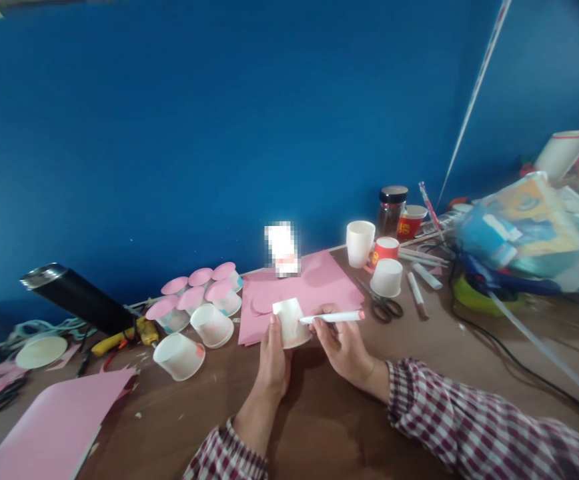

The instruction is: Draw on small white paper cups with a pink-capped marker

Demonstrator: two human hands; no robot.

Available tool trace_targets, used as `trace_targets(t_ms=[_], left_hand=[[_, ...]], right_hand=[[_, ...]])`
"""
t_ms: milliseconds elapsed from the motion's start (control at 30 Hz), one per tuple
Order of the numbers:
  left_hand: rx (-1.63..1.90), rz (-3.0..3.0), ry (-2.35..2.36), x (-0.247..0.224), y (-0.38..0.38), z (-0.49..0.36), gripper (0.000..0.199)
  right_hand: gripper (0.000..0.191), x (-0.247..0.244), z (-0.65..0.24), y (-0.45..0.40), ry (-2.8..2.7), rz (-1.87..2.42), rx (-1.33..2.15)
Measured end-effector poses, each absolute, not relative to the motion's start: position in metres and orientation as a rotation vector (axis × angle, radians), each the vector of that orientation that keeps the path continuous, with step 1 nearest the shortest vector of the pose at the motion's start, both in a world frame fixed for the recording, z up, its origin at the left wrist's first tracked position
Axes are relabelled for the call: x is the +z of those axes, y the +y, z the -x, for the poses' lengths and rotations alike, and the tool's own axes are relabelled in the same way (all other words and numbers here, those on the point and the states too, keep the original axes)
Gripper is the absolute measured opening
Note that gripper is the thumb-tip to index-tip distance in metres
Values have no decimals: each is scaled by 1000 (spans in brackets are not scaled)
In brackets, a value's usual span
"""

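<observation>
My left hand (273, 363) is closed around a white paper cup (289, 321), holding it upside down above the near edge of the pink sheets (314, 277). In my right hand (342, 347) is a white marker pen (337, 317), gripped between thumb and fingers. Its tip points left and meets or nearly meets the cup's side. To the left stand several paper cups with pink round tops (191, 298). Nearer to me are two white cups, one upright-looking (212, 327) and one tilted (179, 357).
Scissors (385, 308), an upturned white cup (386, 278), and loose markers (417, 293) lie to the right. A black flask (79, 297) leans at left beside a yellow glue gun (119, 339). Pink card (54, 427) lies front left. A bag-covered heap (524, 227) and black cable (509, 353) occupy the right.
</observation>
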State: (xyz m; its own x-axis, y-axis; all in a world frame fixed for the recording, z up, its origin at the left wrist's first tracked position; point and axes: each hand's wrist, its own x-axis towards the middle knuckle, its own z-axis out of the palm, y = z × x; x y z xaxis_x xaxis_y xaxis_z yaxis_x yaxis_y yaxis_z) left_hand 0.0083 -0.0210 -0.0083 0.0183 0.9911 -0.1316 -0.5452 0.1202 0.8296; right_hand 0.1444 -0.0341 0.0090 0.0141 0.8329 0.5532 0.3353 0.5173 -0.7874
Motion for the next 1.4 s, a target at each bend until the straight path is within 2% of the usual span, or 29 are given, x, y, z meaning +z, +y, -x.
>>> trace_targets(t_ms=[767,1033,1400], left_hand=[[1356,-610,843,-8,-20,-8,47],[1344,-647,848,0,-23,-10,52],[1352,-626,838,-2,-22,-10,51]], right_hand=[[9,3,-146,-30,-1548,1052,454],[6,-2,-147,-28,-1605,1035,276],[7,6,-147,-30,-1566,1013,450]])
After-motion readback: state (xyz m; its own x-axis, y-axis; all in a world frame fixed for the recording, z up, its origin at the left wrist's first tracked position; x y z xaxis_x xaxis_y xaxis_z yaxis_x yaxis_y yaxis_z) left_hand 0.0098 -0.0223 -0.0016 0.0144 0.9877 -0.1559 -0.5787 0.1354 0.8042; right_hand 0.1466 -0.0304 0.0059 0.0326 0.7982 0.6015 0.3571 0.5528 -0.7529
